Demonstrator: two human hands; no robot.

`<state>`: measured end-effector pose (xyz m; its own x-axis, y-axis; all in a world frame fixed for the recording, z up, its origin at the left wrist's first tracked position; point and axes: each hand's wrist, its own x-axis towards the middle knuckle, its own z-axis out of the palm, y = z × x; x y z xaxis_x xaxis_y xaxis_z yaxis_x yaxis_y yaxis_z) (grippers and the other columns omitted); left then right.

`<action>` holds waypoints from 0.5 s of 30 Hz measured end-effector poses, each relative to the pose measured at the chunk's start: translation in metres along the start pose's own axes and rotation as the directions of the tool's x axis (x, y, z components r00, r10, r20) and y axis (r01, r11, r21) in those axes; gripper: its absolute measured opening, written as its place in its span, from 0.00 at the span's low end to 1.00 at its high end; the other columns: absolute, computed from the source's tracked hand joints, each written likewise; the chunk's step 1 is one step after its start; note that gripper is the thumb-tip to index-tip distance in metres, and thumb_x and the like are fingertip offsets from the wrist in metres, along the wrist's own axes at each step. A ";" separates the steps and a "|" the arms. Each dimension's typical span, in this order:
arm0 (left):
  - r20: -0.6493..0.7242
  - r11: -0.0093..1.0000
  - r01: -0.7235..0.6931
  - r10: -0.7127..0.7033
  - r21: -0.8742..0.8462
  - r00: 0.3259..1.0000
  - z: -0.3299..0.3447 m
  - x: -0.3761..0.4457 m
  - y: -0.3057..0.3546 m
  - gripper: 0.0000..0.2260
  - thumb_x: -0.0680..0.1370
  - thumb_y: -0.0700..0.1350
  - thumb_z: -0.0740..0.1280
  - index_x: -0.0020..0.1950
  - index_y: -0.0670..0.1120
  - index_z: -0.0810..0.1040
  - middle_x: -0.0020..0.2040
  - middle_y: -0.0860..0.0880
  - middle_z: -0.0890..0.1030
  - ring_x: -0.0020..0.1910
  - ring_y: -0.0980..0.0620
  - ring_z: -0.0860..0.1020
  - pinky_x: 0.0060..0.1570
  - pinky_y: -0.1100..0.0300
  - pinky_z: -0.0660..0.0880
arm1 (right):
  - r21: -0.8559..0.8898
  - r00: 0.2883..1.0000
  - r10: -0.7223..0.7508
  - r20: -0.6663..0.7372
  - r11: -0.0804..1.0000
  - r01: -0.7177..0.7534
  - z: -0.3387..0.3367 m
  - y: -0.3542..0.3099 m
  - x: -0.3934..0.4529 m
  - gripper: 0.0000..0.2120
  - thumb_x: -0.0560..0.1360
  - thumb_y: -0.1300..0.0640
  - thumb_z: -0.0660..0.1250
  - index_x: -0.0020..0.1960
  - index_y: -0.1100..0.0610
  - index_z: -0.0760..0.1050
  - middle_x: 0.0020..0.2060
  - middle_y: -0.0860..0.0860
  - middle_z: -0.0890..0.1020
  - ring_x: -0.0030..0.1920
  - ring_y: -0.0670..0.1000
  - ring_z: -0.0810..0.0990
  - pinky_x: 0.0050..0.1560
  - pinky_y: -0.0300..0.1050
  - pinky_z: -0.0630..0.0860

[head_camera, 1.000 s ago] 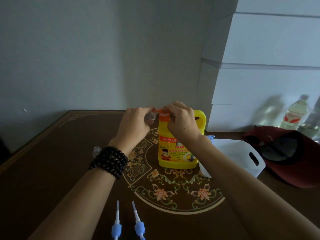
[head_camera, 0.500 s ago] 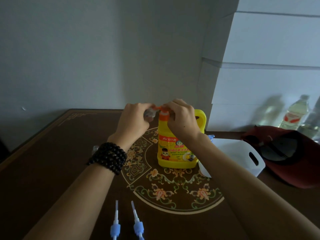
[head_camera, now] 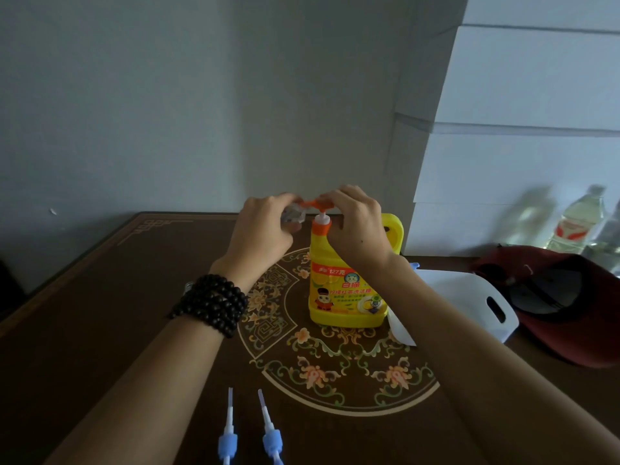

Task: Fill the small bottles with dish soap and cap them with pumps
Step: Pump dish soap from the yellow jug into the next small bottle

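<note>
Head view: left hand (head_camera: 260,229) mostly hides a small bottle (head_camera: 294,215).

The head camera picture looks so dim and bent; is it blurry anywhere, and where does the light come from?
Head view: dim, with the brightest area the white panels at right, so the light seems to come from that side. The wide lens bows the table edge. The plastic bottles at far right are smeared; the small bottle in the left hand is too blurred to read, while the yellow soap jug is fairly sharp.

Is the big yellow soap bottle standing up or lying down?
Standing up. The big yellow plastic dish soap bottle rests on its flat base on the dark patterned table, orange pump on top.
</note>
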<state>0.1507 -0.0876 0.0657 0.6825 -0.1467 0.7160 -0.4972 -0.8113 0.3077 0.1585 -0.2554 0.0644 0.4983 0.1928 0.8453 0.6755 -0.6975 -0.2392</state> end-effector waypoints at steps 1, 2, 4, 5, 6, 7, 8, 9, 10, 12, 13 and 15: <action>0.006 1.000 -0.004 0.004 0.003 1.000 0.002 -0.002 -0.001 0.11 0.73 0.39 0.75 0.55 0.48 0.84 0.44 0.49 0.87 0.44 0.45 0.84 0.42 0.63 0.71 | -0.002 1.000 0.010 -0.003 1.000 -0.010 0.002 0.000 -0.001 0.06 0.70 0.72 0.68 0.45 0.66 0.82 0.41 0.59 0.82 0.44 0.58 0.80 0.43 0.49 0.78; 0.011 1.000 -0.008 0.008 0.000 1.000 0.004 -0.004 -0.001 0.12 0.73 0.38 0.76 0.54 0.48 0.84 0.44 0.49 0.87 0.43 0.46 0.85 0.42 0.64 0.71 | -0.006 1.000 0.015 -0.002 1.000 -0.015 0.004 0.000 -0.003 0.07 0.69 0.73 0.66 0.43 0.67 0.81 0.40 0.59 0.81 0.42 0.59 0.79 0.41 0.52 0.77; 0.042 1.000 -0.003 0.004 -0.018 0.999 0.007 -0.009 -0.002 0.13 0.73 0.38 0.76 0.55 0.48 0.85 0.45 0.49 0.87 0.44 0.47 0.85 0.42 0.64 0.73 | -0.002 1.000 0.019 0.017 1.000 -0.019 0.006 -0.001 -0.009 0.10 0.65 0.76 0.63 0.41 0.68 0.80 0.38 0.60 0.81 0.41 0.60 0.79 0.39 0.53 0.77; 0.052 1.000 0.002 -0.001 -0.025 0.999 0.008 -0.010 -0.002 0.13 0.73 0.38 0.76 0.55 0.48 0.85 0.46 0.49 0.87 0.44 0.47 0.85 0.42 0.63 0.74 | 0.003 0.999 0.019 0.026 1.000 -0.019 0.006 -0.001 -0.010 0.12 0.64 0.77 0.62 0.41 0.68 0.80 0.38 0.60 0.81 0.41 0.60 0.79 0.38 0.53 0.77; 0.056 1.000 0.007 -0.005 -0.027 0.998 0.008 -0.011 -0.002 0.13 0.73 0.38 0.76 0.56 0.48 0.85 0.46 0.49 0.87 0.45 0.47 0.85 0.42 0.63 0.74 | 0.009 0.999 0.020 0.031 1.000 -0.021 0.006 -0.001 -0.011 0.12 0.64 0.77 0.62 0.41 0.68 0.80 0.39 0.60 0.81 0.41 0.60 0.79 0.39 0.53 0.77; 0.056 1.000 0.008 -0.007 -0.025 0.998 0.007 -0.010 -0.002 0.13 0.73 0.38 0.76 0.56 0.48 0.85 0.46 0.49 0.87 0.44 0.47 0.85 0.42 0.63 0.74 | 0.016 0.999 0.023 0.030 1.000 -0.024 0.005 -0.002 -0.010 0.11 0.65 0.77 0.63 0.42 0.67 0.80 0.39 0.60 0.81 0.41 0.60 0.79 0.39 0.52 0.77; 0.051 1.000 0.009 -0.008 -0.021 0.999 0.004 -0.009 -0.001 0.13 0.73 0.39 0.76 0.56 0.49 0.84 0.45 0.49 0.87 0.44 0.47 0.85 0.42 0.63 0.74 | 0.025 0.999 0.024 0.031 0.999 -0.024 0.003 -0.002 -0.008 0.10 0.68 0.75 0.64 0.44 0.66 0.81 0.40 0.59 0.81 0.42 0.59 0.79 0.40 0.51 0.78; 0.043 1.000 0.011 -0.010 -0.021 0.999 0.002 -0.006 -0.001 0.12 0.74 0.39 0.76 0.56 0.49 0.84 0.45 0.49 0.87 0.44 0.47 0.85 0.42 0.62 0.75 | 0.033 0.999 0.022 0.036 0.999 -0.024 0.001 -0.002 -0.005 0.09 0.71 0.73 0.66 0.46 0.65 0.82 0.42 0.58 0.82 0.43 0.58 0.80 0.42 0.50 0.79; 0.037 1.000 0.009 -0.008 -0.023 0.999 0.000 -0.003 0.000 0.12 0.74 0.40 0.75 0.56 0.49 0.84 0.45 0.49 0.87 0.44 0.46 0.85 0.43 0.61 0.76 | 0.035 0.999 0.016 0.041 0.999 -0.018 -0.003 -0.002 -0.002 0.08 0.72 0.71 0.67 0.48 0.64 0.82 0.44 0.58 0.82 0.45 0.58 0.81 0.43 0.48 0.79; 0.029 1.000 0.011 -0.011 -0.014 1.000 -0.004 0.002 0.001 0.11 0.74 0.40 0.75 0.56 0.49 0.84 0.45 0.49 0.87 0.46 0.46 0.84 0.43 0.61 0.75 | 0.018 0.998 -0.013 0.056 1.000 0.012 -0.009 -0.003 0.004 0.10 0.69 0.71 0.68 0.49 0.63 0.83 0.44 0.58 0.84 0.46 0.58 0.81 0.44 0.48 0.79; 0.028 1.000 0.016 -0.016 -0.006 0.999 -0.005 0.003 0.001 0.12 0.73 0.40 0.75 0.56 0.49 0.84 0.46 0.49 0.87 0.46 0.45 0.84 0.43 0.61 0.73 | 0.006 0.997 -0.024 0.067 1.000 0.023 -0.011 -0.003 0.007 0.12 0.68 0.72 0.67 0.48 0.64 0.83 0.43 0.58 0.84 0.45 0.59 0.81 0.44 0.48 0.79; 0.027 1.000 0.017 -0.017 -0.002 0.999 -0.004 0.004 0.001 0.12 0.73 0.40 0.76 0.55 0.49 0.84 0.45 0.48 0.87 0.46 0.44 0.84 0.42 0.61 0.72 | -0.003 0.996 -0.021 0.081 1.000 0.021 -0.011 -0.003 0.010 0.12 0.66 0.73 0.66 0.47 0.65 0.82 0.42 0.59 0.83 0.44 0.60 0.80 0.43 0.50 0.79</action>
<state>0.1508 -0.0862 0.0714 0.7053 -0.1484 0.6932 -0.4867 -0.8123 0.3213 0.1550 -0.2588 0.0785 0.5265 0.2628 0.8085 0.6842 -0.6955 -0.2195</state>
